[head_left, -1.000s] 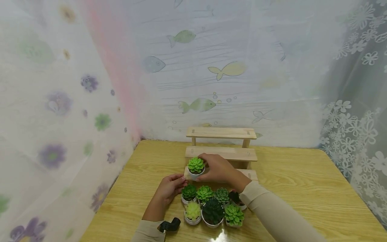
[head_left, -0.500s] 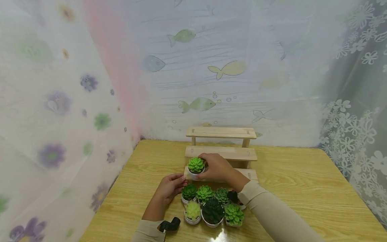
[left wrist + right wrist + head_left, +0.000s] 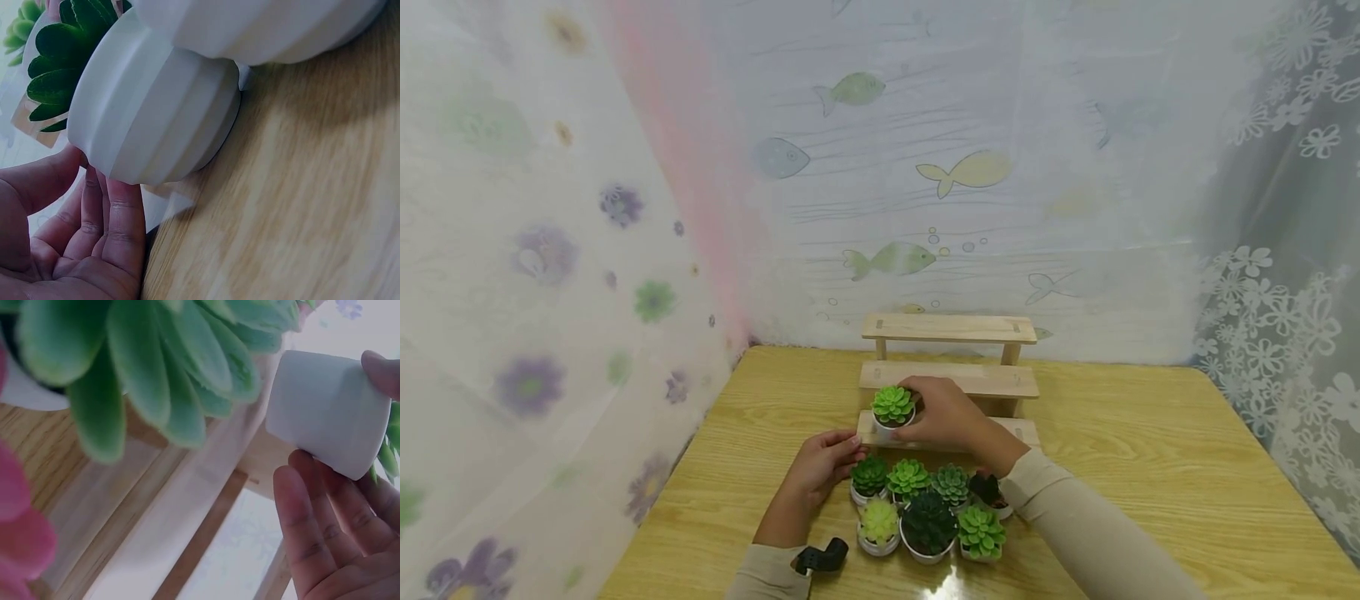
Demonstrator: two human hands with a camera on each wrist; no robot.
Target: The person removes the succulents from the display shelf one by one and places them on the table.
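In the head view my right hand (image 3: 951, 417) holds a small potted succulent (image 3: 892, 406), bright green in a white pot, over the left part of the lowest step. The right wrist view shows the thumb on one side of the white pot (image 3: 328, 412) and fingers on the other. My left hand (image 3: 823, 467) pinches the left end of the lowest step of the wooden plant stand (image 3: 947, 379). In the left wrist view a ribbed white pot (image 3: 150, 112) with a dark green succulent partly hides those fingertips (image 3: 74, 156).
In front of the stand, several potted succulents sit close together, among them a large dark one (image 3: 928, 523), a yellow-green one (image 3: 878, 522) and a bright green one (image 3: 981, 532). The wood-grain table (image 3: 1120, 467) meets a curtain printed with fish (image 3: 895, 260) behind.
My right hand has shifted the potted succulent slightly to the right along the lowest step. My left hand has stayed where it was.
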